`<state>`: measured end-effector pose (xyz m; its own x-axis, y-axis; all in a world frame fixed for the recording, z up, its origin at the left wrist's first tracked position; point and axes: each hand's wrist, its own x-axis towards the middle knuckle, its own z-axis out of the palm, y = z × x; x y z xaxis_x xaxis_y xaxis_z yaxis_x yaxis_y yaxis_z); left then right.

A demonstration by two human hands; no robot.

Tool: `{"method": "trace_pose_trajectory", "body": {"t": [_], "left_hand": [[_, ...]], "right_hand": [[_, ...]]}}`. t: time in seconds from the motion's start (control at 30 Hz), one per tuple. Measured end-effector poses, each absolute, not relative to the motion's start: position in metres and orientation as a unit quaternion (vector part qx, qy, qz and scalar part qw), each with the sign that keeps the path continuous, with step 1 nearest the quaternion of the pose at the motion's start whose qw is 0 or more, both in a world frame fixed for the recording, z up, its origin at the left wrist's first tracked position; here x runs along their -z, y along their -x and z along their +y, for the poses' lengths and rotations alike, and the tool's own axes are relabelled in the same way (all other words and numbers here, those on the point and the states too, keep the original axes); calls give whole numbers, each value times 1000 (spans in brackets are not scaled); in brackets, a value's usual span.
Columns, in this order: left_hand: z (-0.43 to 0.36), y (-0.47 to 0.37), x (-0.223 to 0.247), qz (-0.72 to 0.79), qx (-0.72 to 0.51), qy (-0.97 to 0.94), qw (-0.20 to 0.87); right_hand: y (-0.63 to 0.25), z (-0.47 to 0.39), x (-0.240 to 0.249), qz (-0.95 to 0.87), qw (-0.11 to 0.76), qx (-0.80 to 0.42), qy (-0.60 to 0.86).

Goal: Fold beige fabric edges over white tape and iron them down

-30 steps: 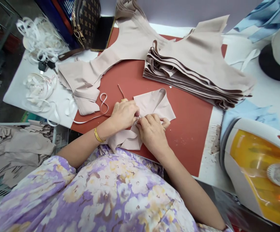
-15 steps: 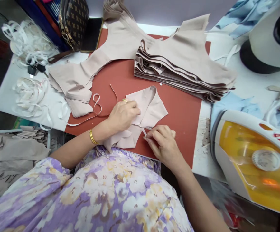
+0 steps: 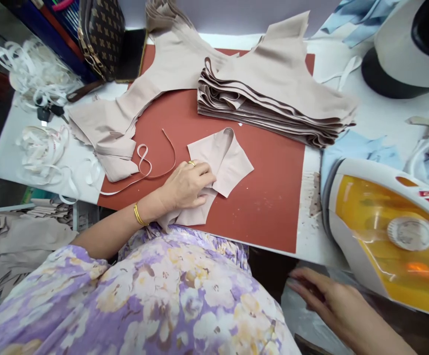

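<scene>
Beige fabric piece (image 3: 232, 170), one, lies folded on a single red mat (image 3: 266, 212) under the left hand (image 3: 185, 185), whose fingers bend over it; whether they pinch it I cannot tell. The right hand (image 3: 325, 293) hangs past the white table (image 3: 312, 241), fingers half curled, grip unclear. Two cloth stacks (image 3: 281, 79), two tape tangles (image 3: 37, 74) and one yellow iron (image 3: 370, 212) share the table; behind stands a lilac panel (image 3: 229, 17).

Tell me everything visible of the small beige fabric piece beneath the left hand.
The small pinkish-beige fabric piece looks smooth and thin. It lies on the flat brick-red mat, with angular corners and a curled fold at its far end. The person's left hand rests on its middle, hiding part of it. The fabric's near end lies beside the purple floral garment; contact there is unclear.
</scene>
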<state>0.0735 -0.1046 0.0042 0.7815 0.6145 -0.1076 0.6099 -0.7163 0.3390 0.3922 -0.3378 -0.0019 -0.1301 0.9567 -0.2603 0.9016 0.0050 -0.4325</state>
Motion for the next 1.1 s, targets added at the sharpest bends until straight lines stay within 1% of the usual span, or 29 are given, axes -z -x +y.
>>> {"method": "trace_pose_trajectory", "body": {"t": [0.07, 0.17, 0.2, 0.3, 0.37, 0.43, 0.5, 0.57, 0.63, 0.73, 0.83, 0.9, 0.93, 1.03, 1.1], "left_hand": [[-109, -73, 2, 347, -28, -926, 144], [-114, -76, 13, 359, -57, -923, 125], [-114, -77, 15, 360, -70, -922, 124], [-108, -75, 16, 371, -149, -904, 149], [-98, -67, 12, 417, -236, -863, 164], [-87, -55, 8, 454, -297, -828, 144], [-82, -43, 7, 418, -273, -858, 117], [-83, -34, 10, 337, -197, -913, 115], [-90, -28, 14, 292, -146, -937, 127], [-106, -21, 11, 316, -186, -919, 147], [-125, -10, -5, 331, -234, -895, 185], [-141, -2, -14, 333, -201, -900, 197], [-149, 2, -17, 338, -173, -906, 186], [-171, 11, -13, 359, -110, -919, 119], [-177, 15, -8, 370, -111, -918, 96]], "right_hand": [[-363, -309, 0, -718, 111, -278, 629], [-309, -248, -3, -769, 236, -149, 575], [-293, -229, -1, -776, 252, -115, 567], [-260, -189, 14, -793, 237, -20, 561], [-250, -177, 26, -801, 223, 8, 555], [-248, -175, 35, -807, 223, 12, 547], [-251, -177, 38, -812, 227, 10, 538], [-253, -181, 36, -817, 233, 8, 527], [-256, -185, 33, -821, 240, 6, 518], [-258, -193, 27, -820, 266, -4, 506], [-263, -201, 20, -801, 317, -42, 507], [-266, -206, 16, -782, 342, -75, 515], [-268, -209, 14, -777, 349, -88, 517], [-266, -212, 12, -780, 350, -107, 508], [-260, -213, 11, -787, 349, -115, 495]]}}
